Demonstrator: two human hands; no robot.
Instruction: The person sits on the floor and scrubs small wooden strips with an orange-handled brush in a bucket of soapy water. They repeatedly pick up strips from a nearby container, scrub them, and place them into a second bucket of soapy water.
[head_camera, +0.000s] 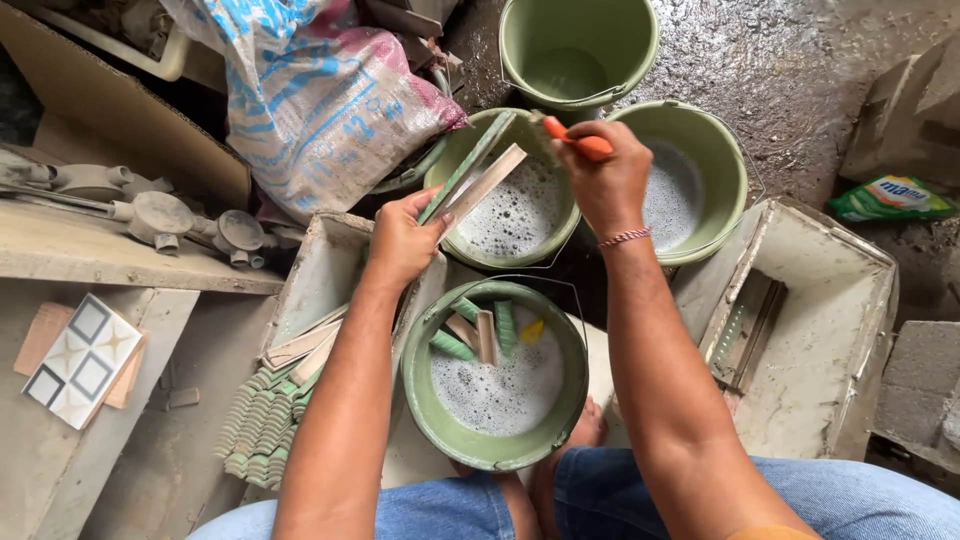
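My left hand (402, 240) grips two long narrow tile strips (478, 180), one green-glazed and one bare clay, tilted over a green bucket (455, 160) of foamy water. My right hand (607, 178) is closed on an orange-handled brush (580, 143) whose head touches the strips' upper end. Just below, between my knees, another green bucket (430, 400) holds foamy water with several green and clay-coloured strips (478, 330) and a yellow piece sticking out.
Two more green buckets stand at the back (530, 40) and to the right (725, 170). A concrete trough (850, 300) lies right, another (310, 280) left with stacked green tiles (262, 420). A printed sack (320, 100), patterned tile (82, 360) and green packet (890, 198) lie around.
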